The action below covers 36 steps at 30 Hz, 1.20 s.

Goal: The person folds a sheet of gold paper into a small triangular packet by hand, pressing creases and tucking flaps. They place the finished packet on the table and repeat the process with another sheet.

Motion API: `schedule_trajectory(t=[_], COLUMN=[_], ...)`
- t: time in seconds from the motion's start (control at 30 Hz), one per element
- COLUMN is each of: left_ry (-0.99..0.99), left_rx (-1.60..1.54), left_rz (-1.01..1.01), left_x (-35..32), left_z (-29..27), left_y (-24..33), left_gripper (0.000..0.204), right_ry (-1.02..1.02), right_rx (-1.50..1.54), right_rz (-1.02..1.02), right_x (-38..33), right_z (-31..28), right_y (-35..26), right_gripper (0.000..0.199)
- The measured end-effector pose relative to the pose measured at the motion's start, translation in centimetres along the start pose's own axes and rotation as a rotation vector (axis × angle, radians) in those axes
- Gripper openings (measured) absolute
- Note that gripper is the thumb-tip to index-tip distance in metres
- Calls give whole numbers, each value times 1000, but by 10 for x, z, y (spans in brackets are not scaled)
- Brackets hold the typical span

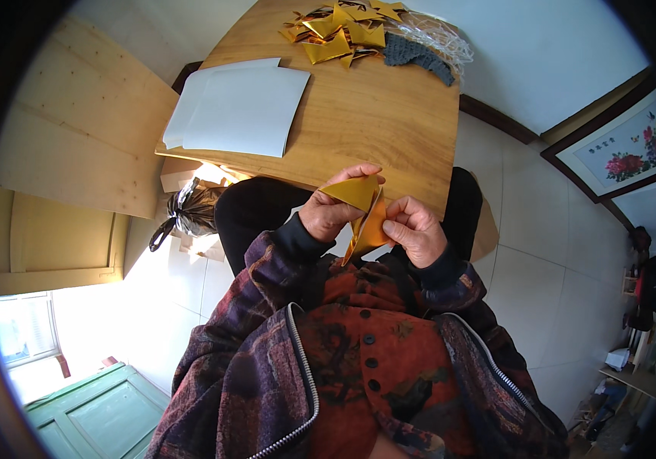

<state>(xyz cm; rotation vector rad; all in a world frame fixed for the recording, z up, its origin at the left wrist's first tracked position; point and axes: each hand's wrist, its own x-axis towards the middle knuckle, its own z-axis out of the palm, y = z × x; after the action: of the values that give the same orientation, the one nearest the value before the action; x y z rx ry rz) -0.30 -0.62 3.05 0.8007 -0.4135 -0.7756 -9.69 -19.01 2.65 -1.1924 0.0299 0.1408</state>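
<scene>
Head view: a folded gold paper piece is pinched between both hands, held just short of the tabletop edge. Left hand is closed on its upper flap, right hand on its lower edge. Beyond the hands: white sheets, gold folded pieces.

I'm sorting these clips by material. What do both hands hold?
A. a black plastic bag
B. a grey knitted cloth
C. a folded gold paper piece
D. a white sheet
C: the left hand and right hand pinch a folded gold paper piece above the lap.
</scene>
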Motion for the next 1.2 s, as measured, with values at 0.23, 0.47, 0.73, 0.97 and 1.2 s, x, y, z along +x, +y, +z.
schedule_trajectory(t=[0.23,0.47,0.73,0.97,1.2], left_ry=[188,252,231,246,203], left_rx=[77,176,288,318,216], left_rz=[40,138,192,137,153], left_x=[0,1,5,4,3], left_z=[-5,-7,-9,-3,3], left_y=[-11,-21,-25,-20,-23], left_gripper=[38,27,26,29,41], right_ry=[105,126,7,254,386], right_rx=[-41,122,106,-262,-459], right_rz=[-11,52,242,176,-170], right_x=[0,3,10,10,12], right_z=[7,8,0,11,21], right_y=[6,9,-4,-10,-2], right_gripper=[11,13,11,14,13])
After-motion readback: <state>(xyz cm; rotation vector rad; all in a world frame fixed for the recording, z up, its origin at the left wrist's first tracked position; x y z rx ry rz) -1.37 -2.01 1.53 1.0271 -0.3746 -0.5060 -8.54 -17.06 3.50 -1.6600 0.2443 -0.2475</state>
